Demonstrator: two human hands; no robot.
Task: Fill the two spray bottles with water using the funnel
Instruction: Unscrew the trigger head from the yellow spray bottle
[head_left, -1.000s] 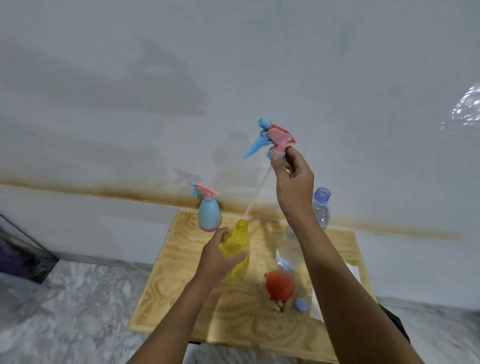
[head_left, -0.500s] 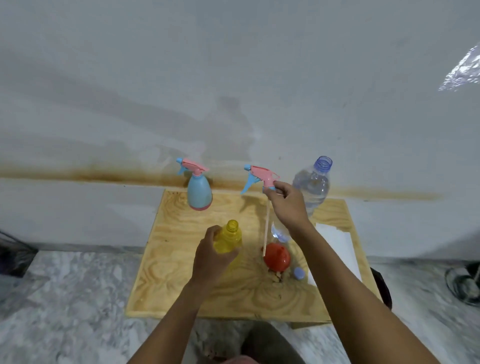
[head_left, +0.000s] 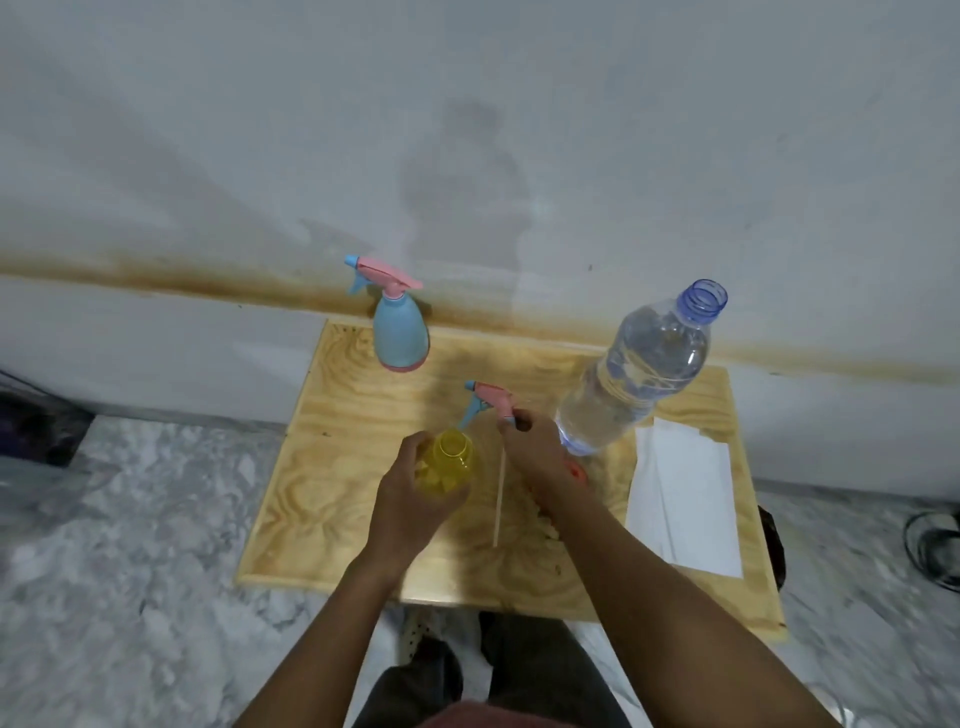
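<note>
A grey-white marbled floor (head_left: 130, 545) fills the lower left of the frame, and a pale plywood surface (head_left: 332, 467) stands on it against a light wall (head_left: 467, 130) with a brown stain line. At the back left of the surface, centre left in the frame, a pale blue egg-shaped plastic spray bottle (head_left: 401, 335) stands upright with its pink-and-blue trigger head screwed on, nozzle pointing left.

Just below the frame's centre, the left hand (head_left: 413, 506) has its grip closed round a translucent yellow plastic spray bottle (head_left: 451, 460), whose open neck faces up. Just up and right of that neck, the right hand (head_left: 535, 449) holds a second pink-and-blue trigger spray head (head_left: 487, 399) by its collar, the grip a pinch of fingers and thumb. The head's thin pale dip tube (head_left: 500, 499) hangs down below the hand between the two forearms; whether its tip touches the wood cannot be told.

A sliver of a red-orange plastic funnel (head_left: 577, 473) shows beside the right wrist, mostly hidden by it. Just beyond, right of centre, a clear plastic water bottle (head_left: 641, 374) with an open blue-ringed mouth stands on the surface, largely full. A white paper sheet (head_left: 685, 499) lies flat near the surface's right edge.
</note>
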